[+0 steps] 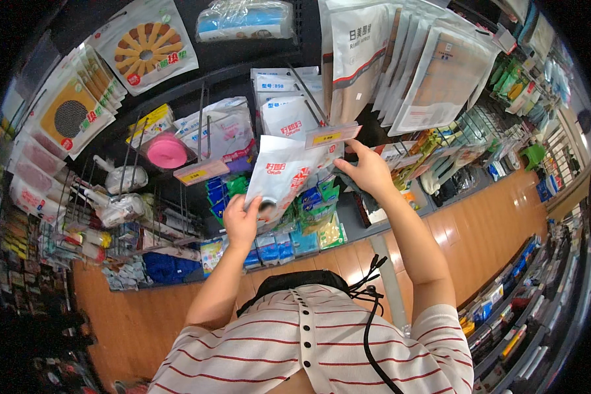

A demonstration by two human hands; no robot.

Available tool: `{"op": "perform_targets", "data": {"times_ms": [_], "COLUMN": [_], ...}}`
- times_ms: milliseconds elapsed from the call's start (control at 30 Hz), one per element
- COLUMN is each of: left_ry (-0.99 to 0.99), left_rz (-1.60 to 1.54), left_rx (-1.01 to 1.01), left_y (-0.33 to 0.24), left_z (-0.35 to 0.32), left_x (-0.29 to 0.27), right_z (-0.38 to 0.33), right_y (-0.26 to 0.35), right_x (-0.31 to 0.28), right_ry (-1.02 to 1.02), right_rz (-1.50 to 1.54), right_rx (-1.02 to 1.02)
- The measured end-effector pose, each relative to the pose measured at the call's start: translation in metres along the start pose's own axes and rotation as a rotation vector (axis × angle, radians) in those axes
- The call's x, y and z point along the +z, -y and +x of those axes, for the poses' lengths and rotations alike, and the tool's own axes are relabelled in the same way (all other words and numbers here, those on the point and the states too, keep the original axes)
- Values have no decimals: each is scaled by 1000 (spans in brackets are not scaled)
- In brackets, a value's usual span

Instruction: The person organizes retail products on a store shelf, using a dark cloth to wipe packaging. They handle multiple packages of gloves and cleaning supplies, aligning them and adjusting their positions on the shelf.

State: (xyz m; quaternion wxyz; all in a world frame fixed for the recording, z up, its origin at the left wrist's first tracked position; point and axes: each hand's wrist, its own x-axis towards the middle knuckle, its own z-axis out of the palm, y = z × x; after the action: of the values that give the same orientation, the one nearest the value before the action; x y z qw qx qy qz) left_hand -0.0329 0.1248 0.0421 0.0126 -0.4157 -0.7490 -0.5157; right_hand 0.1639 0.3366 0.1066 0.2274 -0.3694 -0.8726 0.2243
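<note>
A white plastic packet (279,174) with red print and a small dark round picture hangs tilted in front of the rack. My left hand (240,220) grips its lower left edge, thumb on the front face. At the packet's right edge is my right hand (366,171), its thumb against that edge and its forefinger by the price tag holder (333,135); its other fingers are partly hidden. The tag holder, at the end of a metal hook, overlaps the packet's upper right. Similar white packets (285,117) hang on the hook behind.
Large flat packs (446,82) hang at upper right and trivet packs (144,49) at upper left. A pink round item (167,151) and a second price tag (201,172) are left of the packet. Lower down are green packs (318,207). Another shelf (522,322) borders the wooden floor (486,217).
</note>
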Motion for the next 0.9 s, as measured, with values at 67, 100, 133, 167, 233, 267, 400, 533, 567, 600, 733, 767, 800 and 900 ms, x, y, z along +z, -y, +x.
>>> {"op": "perform_targets", "data": {"times_ms": [67, 100, 133, 167, 233, 267, 400, 533, 567, 600, 733, 767, 800, 900], "left_ry": [-4, 9, 22, 28, 34, 38, 90, 75, 63, 46, -11, -59, -37, -18], "left_rz": [9, 11, 13, -69, -93, -106, -141, -213, -206, -199, -207, -229, -222, -221], "left_rx": [-8, -7, -6, -18, -20, -20, 1, 33, 47, 63, 57, 68, 48, 44], "left_y": [4, 2, 0, -6, -9, -10, -22, -25, -24, -22, -17, -15, -13, -9], "left_z": [-1, 2, 4, 4, 6, 7, 10, 14, 14, 15, 14, 14, 13, 12], "left_x": [-1, -1, -2, 0, 3, 5, 10, 23, 25, 28, 35, 38, 39, 43], "right_z": [8, 14, 16, 13, 11, 9, 1, 3, 1, 1, -4, -6, -9, -7], "right_y": [-2, 0, 3, 4, -1, -5, -15, -18, -13, -9, 5, 12, 21, 24], "right_x": [6, 14, 19, 18, 27, 32, 43, 42, 43, 42, 34, 31, 27, 35], "right_ry": [113, 140, 165, 162, 157, 154, -11, -105, -165, -178, -165, -118, -68, -170], "right_rz": [329, 573, 817, 949, 1084, 1151, 930, 707, 636, 561, 243, 181, 117, 13], "right_rx": [-22, -25, -28, 21, 40, 50, -138, -260, -302, -307, -273, -210, -144, -175]}}
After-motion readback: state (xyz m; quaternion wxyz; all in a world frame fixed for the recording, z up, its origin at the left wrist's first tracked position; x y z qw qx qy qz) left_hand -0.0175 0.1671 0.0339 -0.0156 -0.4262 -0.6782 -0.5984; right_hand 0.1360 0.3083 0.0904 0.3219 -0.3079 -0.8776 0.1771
